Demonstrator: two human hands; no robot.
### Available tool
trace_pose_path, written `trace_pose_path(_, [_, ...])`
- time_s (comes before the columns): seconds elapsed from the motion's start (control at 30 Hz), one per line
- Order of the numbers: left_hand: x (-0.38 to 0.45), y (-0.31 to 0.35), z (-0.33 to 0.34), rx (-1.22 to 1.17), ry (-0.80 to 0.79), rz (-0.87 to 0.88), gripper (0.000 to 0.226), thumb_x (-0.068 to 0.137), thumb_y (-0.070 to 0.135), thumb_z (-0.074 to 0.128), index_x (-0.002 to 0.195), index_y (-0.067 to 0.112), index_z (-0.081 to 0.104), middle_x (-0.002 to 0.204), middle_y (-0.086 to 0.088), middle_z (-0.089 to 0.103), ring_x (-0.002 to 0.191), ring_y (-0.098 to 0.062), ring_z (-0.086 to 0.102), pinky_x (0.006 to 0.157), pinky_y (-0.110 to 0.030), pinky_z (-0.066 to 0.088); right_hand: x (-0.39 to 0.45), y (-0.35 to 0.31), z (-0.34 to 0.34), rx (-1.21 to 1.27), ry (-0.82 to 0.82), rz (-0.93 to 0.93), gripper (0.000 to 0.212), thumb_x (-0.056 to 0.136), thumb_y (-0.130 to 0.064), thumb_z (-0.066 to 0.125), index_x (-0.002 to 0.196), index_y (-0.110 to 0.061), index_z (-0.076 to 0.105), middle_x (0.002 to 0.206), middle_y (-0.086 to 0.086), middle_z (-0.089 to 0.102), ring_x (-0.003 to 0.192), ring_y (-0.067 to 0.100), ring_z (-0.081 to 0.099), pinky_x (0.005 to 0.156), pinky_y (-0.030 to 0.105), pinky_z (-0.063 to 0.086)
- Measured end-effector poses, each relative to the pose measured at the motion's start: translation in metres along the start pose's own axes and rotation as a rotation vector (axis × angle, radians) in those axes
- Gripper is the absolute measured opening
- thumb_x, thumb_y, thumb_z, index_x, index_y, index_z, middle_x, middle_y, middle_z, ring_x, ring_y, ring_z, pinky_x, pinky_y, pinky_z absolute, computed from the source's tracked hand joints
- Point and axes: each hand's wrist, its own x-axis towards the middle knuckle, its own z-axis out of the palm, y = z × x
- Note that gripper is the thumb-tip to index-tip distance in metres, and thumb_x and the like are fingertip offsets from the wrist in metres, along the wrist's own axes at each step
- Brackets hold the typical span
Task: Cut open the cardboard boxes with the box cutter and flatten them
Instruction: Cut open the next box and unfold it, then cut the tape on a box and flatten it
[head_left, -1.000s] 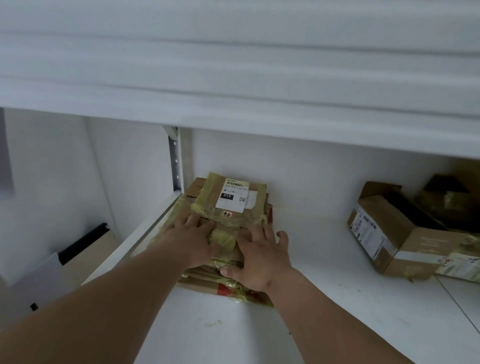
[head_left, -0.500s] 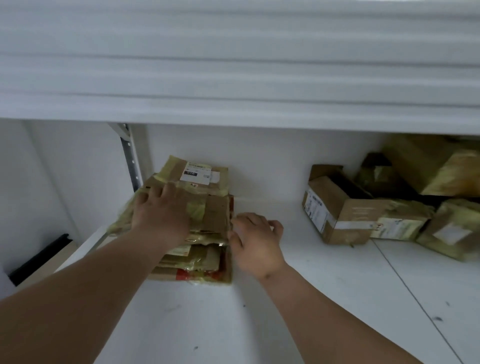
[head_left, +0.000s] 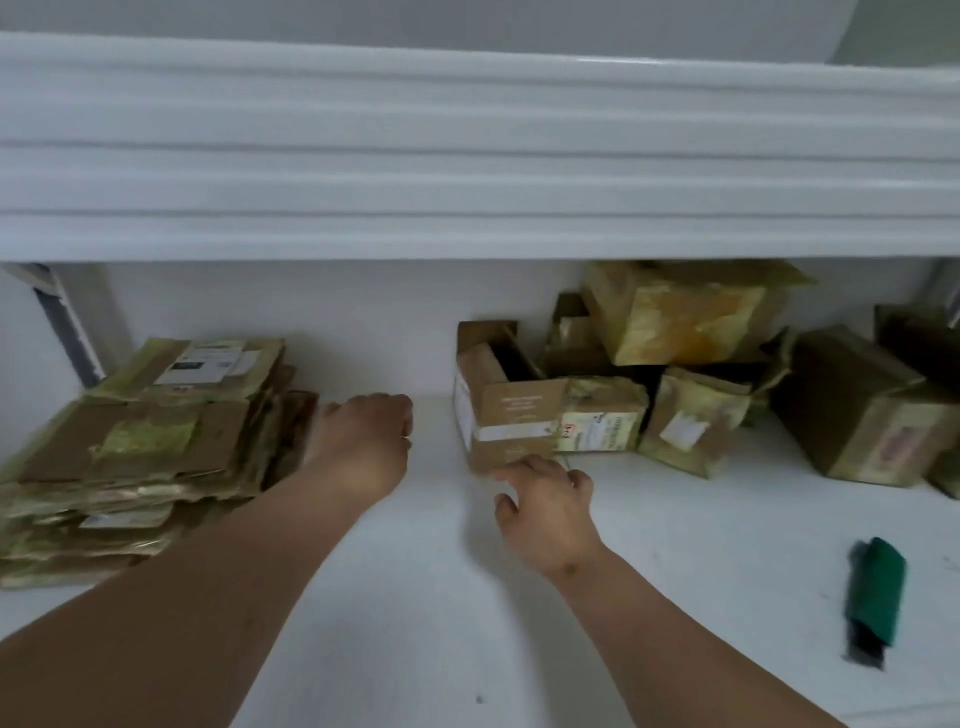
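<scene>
A stack of flattened cardboard boxes lies at the left on the white shelf. An open brown box with white tape stands in the middle, with several more taped boxes heaped to its right. My left hand hovers between the stack and the open box, fingers loosely curled and holding nothing. My right hand reaches to the box's near bottom corner, fingers relaxed, fingertips at or just short of the cardboard. A green box cutter lies on the shelf at the right.
A white upper shelf overhangs the whole scene close above the boxes. A metal upright stands at the back left. A large dark brown box sits at the far right.
Both hands have left the flattened stack and moved right toward the open brown box. The view has panned right, bringing the heap of boxes and the green cutter into sight.
</scene>
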Motion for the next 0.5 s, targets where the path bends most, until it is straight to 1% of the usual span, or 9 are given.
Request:
trace_pose_path(0.07, [0.004,0.031,0.004,-0.027,-0.019,-0.011,0.009,0.096,0.029,0.051,0.087,0.027,0.05,0.096,0.007,0.059,0.088,-0.015,0.054,0.08,-0.03,0.038,-0.004,0.032,-0.012,-0.007,-0.001,0.047,0.037,0.096,-0.026,0.049,0.132,-0.031,0.057,0.132,-0.008,0.055,0.124,0.014,0.046,0.098,0.036,0.023])
trace_pose_path(0.17, [0.009,0.065,0.01,0.008,-0.039,-0.026,0.018,0.096,0.04,0.05,0.082,0.028,0.052,0.084,0.01,0.056,0.08,-0.014,0.052,0.08,-0.031,0.039,-0.007,0.062,-0.021,0.005,-0.019,0.058,0.04,0.096,-0.025,0.048,0.135,-0.032,0.054,0.133,-0.008,0.054,0.126,0.014,0.045,0.099,0.034,0.022])
trace_pose_path(0.23, [0.012,0.078,0.014,0.025,-0.066,-0.031,0.027,0.095,0.043,0.048,0.074,0.027,0.049,0.08,0.009,0.057,0.077,-0.014,0.053,0.078,-0.032,0.039,-0.007,0.072,-0.023,0.012,-0.035,0.047,0.04,0.097,-0.025,0.048,0.136,-0.032,0.054,0.134,-0.009,0.053,0.126,0.013,0.045,0.097,0.032,0.02])
trace_pose_path(0.33, [0.018,0.091,0.018,0.055,-0.098,-0.039,0.032,0.098,0.047,0.042,0.076,0.027,0.054,0.076,0.008,0.055,0.078,-0.014,0.055,0.076,-0.031,0.038,-0.003,0.086,-0.026,0.025,-0.039,0.046,0.04,0.097,-0.024,0.048,0.136,-0.032,0.055,0.133,-0.009,0.054,0.126,0.012,0.045,0.096,0.032,0.021])
trace_pose_path(0.4, [0.022,0.096,0.016,0.105,-0.105,-0.034,0.041,0.101,0.05,0.035,0.073,0.025,0.052,0.075,0.006,0.052,0.079,-0.016,0.053,0.077,-0.031,0.039,0.001,0.091,-0.026,0.043,-0.023,0.055,0.04,0.096,-0.024,0.048,0.135,-0.031,0.055,0.134,-0.009,0.054,0.126,0.012,0.046,0.096,0.031,0.021])
trace_pose_path(0.47, [0.027,0.097,0.017,0.171,-0.07,-0.011,0.041,0.104,0.045,0.03,0.071,0.026,0.046,0.072,0.004,0.051,0.078,-0.017,0.054,0.076,-0.031,0.043,0.007,0.092,-0.025,0.057,-0.017,0.062,0.04,0.096,-0.023,0.048,0.135,-0.03,0.056,0.135,-0.009,0.053,0.127,0.012,0.045,0.096,0.031,0.021])
trace_pose_path(0.5, [0.031,0.095,0.019,0.197,-0.044,0.002,0.037,0.105,0.039,0.03,0.075,0.027,0.047,0.072,0.004,0.05,0.078,-0.017,0.055,0.075,-0.032,0.045,0.01,0.091,-0.024,0.06,-0.016,0.063,0.039,0.096,-0.024,0.049,0.134,-0.029,0.056,0.136,-0.009,0.053,0.127,0.012,0.046,0.096,0.031,0.021])
